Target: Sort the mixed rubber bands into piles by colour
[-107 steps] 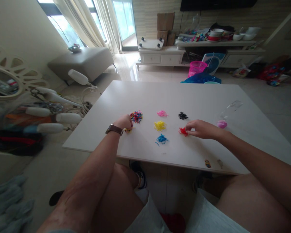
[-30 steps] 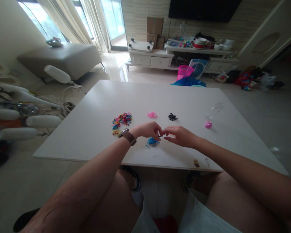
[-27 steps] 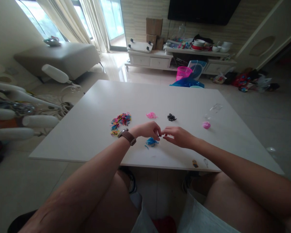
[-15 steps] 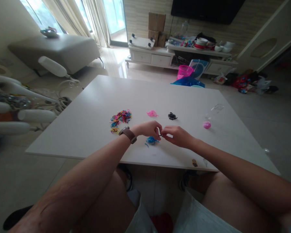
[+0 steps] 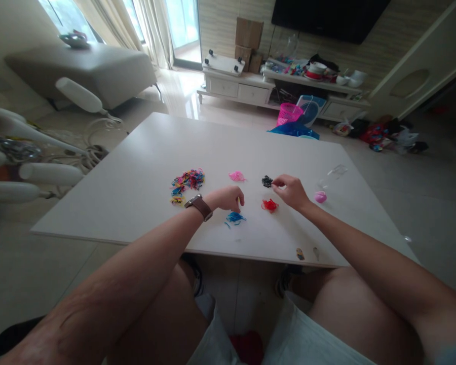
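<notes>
My left hand (image 5: pixel 230 198), a brown-strapped watch on its wrist, hovers just above a blue pile of small rubber bands (image 5: pixel 235 217). Its fingers are curled together; a small yellowish spot shows at the fingertips, too small to name. Farther right, my right hand (image 5: pixel 292 191) has thumb and forefinger pinched at the right edge of a black pile of rubber bands (image 5: pixel 266 181). What lies between those fingertips is hidden. Red rubber bands (image 5: pixel 269 205) lie between the hands, a pink pile (image 5: pixel 236 176) beyond the left one. A larger mixed-colour heap (image 5: pixel 190 179) spreads to the left.
On the white table (image 5: pixel 137 203) stand a pink round object (image 5: pixel 320 196) and a clear plastic piece (image 5: pixel 335 173) at the right. A small yellow figure charm (image 5: pixel 300 254) lies by the front edge. Beyond the table is a pink basket (image 5: pixel 289 113).
My hands, previously together over a small dark band, have parted. The right one moved away to the black pile, uncovering the red pile; the left stayed near the blue pile.
</notes>
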Demonstrator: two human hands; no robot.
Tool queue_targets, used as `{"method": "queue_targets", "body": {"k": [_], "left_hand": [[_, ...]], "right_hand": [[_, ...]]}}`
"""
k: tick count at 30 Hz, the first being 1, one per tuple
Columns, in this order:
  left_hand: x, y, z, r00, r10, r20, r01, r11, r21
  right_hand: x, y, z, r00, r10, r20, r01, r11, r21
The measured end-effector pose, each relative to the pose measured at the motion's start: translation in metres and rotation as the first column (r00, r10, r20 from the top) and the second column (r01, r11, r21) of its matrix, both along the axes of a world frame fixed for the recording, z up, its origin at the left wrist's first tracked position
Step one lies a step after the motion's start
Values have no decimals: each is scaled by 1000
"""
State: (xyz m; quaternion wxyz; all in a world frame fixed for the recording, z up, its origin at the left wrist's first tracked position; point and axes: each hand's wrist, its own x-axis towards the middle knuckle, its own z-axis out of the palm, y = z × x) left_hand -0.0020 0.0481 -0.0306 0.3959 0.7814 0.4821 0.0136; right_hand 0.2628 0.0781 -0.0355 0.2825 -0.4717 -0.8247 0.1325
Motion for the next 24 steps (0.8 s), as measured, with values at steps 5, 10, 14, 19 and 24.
{"method": "queue_targets", "body": {"k": [5,10,14,19,24], "left_hand": [[2,-4,3,989,-20,-146,30,997,68],[5,-4,1,982,-39,-184,51,997,65],[3,-1,0,978,-92,-186,89,996,-22],[-8,5,6,999,-6,-54,1,997,-78],[-27,13,10,965,259,31,-260,962,83]], "right_hand": [[20,30,-26,971,-237,-21,234,967,-101],[17,40,-37,953,-301,-24,296,947,-122],[12,42,-36,948,-317,-27,309,938,-159],[15,36,-27,960,-273,53,277,957,-85],[15,26,-20,968,-174,179,168,985,45]]}}
